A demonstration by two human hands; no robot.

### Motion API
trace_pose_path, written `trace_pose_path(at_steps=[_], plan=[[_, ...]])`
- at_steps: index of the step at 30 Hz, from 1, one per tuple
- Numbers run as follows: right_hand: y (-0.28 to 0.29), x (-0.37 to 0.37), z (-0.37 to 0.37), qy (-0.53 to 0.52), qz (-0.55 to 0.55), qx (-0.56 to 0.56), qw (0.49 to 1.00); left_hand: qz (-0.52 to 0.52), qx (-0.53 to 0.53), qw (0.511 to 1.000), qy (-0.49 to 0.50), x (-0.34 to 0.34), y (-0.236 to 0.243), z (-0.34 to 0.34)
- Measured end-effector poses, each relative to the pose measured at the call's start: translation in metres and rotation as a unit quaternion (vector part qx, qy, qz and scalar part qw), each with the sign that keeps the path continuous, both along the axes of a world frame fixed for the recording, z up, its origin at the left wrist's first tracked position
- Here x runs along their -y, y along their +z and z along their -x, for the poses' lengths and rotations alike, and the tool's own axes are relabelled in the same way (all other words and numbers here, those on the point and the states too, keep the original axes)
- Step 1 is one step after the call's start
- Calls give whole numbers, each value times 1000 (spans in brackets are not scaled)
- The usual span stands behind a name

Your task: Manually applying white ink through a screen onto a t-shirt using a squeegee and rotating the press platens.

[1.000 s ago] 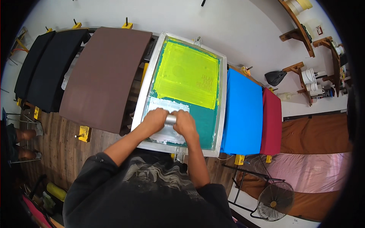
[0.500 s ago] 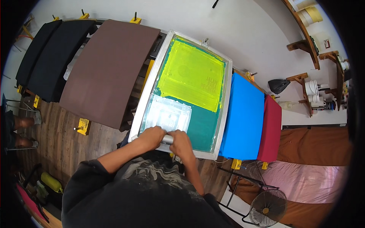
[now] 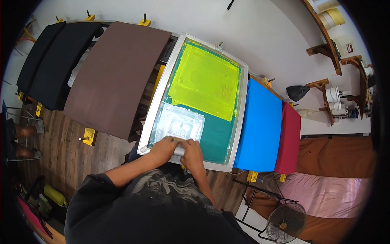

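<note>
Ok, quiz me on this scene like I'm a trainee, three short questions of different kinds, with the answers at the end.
1. True or false: the left hand and right hand both grip the silver bar at the near end of the metal-framed screen.
2. What colour is the coated patch on the screen's far part?
A) White
B) Yellow-green
C) Red
3. Fill in: the fabric-covered board just right of the screen is ____.

Key: 1. True. 2. B. 3. Blue.

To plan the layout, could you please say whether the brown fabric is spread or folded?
Spread: the brown fabric shows one broad, smooth face.
</note>
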State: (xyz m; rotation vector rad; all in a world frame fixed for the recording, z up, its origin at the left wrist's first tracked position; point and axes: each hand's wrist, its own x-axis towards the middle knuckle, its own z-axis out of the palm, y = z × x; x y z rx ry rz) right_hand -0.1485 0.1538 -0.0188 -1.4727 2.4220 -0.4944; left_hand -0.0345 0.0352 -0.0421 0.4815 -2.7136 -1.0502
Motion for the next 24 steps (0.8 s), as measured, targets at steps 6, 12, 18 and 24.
trace_pose_path(at_steps=[6, 12, 18, 24], plan=[[19, 11, 25, 38, -50, 42, 997, -19, 147, 985, -87, 24, 25, 21], [19, 66, 69, 3, -31, -42, 999, -5, 84, 996, 9, 64, 27, 73], [0, 23, 26, -4, 6, -14, 1000, -10, 6, 999, 39, 19, 7, 26], [12, -1, 7, 19, -54, 58, 997, -33, 119, 992, -31, 4, 16, 1]])
